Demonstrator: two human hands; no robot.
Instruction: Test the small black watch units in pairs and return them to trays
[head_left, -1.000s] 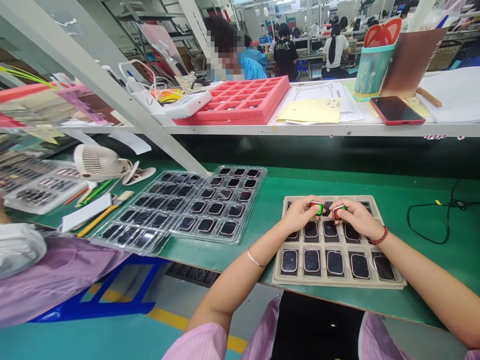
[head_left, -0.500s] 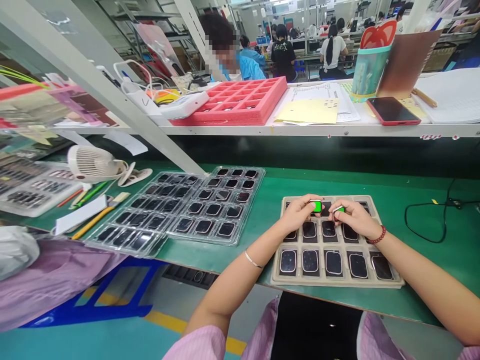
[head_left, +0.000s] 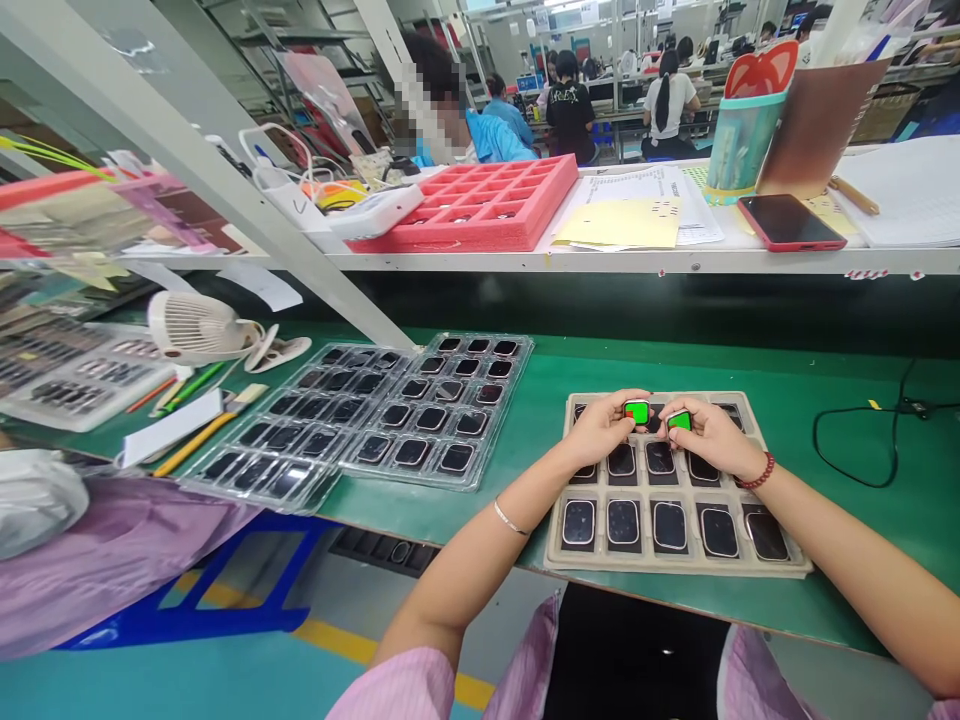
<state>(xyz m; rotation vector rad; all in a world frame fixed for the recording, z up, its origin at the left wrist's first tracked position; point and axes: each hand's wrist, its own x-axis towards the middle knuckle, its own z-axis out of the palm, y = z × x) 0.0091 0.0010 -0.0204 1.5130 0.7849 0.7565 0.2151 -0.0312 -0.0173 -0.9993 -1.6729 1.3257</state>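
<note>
Left hand (head_left: 600, 430) grasping small rounded-square green-lit screen (head_left: 637, 412) | right hand (head_left: 714, 437) pinching matching green-lit screen (head_left: 679, 421) | both over beige moulded tray (head_left: 675, 567), twelve o'clock | right one greener than before; both seem viewable together

Two green-lit screens (head_left: 637, 411) (head_left: 679, 421), two hands (head_left: 600, 432) (head_left: 714, 438), one beige tray (head_left: 622, 562), five dark screens (head_left: 669, 525) across its near row, one phone (head_left: 791, 222)

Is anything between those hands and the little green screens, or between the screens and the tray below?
Nothing visible is: the left hand holds one green-lit device, the right hand another device. No obstacle shows between them and the beige tray, though the hands hide part of it.
</note>
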